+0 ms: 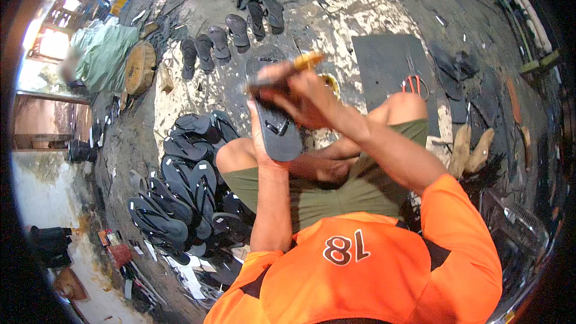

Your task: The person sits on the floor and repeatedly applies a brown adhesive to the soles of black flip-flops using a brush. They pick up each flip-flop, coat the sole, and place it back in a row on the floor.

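Observation:
A black flip-flop sole (283, 144) is tilted up over my lap, with a small strap end standing out of it. My left hand (259, 138) grips it along its left edge, partly hidden beneath. Closed round a tool with a yellow-orange handle (309, 60), my right hand (306, 96) is over the middle of the sole. Motion blurs the tool's dark working end, so its kind is unclear. Past the tool, a dark sole shape (259, 57) shows; I cannot tell whether it is the same piece.
A heap of black flip-flops (186, 186) lies at my left, and a row of smaller ones (219, 42) stretches ahead. To the right are a dark rubber sheet (384, 63), red-handled scissors (413, 84) and wooden foot forms (471, 150). A round wooden block (140, 67) stands far left.

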Tool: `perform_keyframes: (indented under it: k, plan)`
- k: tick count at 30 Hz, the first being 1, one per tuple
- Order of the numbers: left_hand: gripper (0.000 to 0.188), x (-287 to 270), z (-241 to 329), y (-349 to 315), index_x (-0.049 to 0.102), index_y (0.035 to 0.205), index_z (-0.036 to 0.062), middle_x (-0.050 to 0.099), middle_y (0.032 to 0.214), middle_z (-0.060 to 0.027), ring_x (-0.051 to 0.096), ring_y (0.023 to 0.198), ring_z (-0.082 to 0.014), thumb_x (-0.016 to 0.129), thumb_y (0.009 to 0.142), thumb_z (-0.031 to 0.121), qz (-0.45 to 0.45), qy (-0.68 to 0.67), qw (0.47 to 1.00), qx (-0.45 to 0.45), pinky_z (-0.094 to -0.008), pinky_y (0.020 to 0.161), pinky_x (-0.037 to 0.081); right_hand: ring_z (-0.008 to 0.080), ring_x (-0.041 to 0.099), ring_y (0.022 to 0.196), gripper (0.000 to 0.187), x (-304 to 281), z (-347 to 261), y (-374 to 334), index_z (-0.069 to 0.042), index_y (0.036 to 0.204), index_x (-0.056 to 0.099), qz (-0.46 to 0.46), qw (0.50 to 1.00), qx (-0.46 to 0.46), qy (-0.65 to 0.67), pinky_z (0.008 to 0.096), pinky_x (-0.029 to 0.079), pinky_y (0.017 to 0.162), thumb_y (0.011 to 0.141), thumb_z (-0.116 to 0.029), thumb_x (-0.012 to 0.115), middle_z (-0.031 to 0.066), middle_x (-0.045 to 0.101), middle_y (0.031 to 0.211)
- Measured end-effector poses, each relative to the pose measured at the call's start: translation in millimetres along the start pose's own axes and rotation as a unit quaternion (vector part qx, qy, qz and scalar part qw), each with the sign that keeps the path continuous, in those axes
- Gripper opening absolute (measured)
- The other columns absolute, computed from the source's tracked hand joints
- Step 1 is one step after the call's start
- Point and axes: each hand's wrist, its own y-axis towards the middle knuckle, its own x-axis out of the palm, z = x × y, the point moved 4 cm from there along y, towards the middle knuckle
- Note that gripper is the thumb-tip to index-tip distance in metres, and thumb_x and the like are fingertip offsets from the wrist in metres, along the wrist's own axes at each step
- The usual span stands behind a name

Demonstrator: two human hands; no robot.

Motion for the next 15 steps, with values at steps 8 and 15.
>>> perform_keyframes:
  k: [8,15]
  plan:
    - [0.061,-123,63,114,0.057,0.119,0.0050,0.065,0.105,-0.0143,0.063,0.087,-0.0283,0.055,0.090,0.059,0.122,0.011,0.992,0.015,-0.0468,0.077,0.057,0.0157,0.059,0.106,0.030,-18,4,-61,-0.002,0.117,0.061,0.062,0.902,0.352,0.242,0.0322,0.045,0.094,0.093,-0.019,0.065,0.0082,0.064,0.111]
    - [0.084,-186,54,106,0.038,0.138,-0.0011,0.051,0.130,-0.0235,0.051,0.116,-0.0441,0.034,0.092,0.069,0.341,-0.029,0.940,-0.008,-0.0585,0.095,0.046,0.0100,0.057,0.096,0.036,-96,73,-61,0.002,0.120,0.058,0.238,0.886,0.341,0.206,0.0259,0.047,0.085,0.092,-0.019,0.068,0.0052,0.066,0.104]
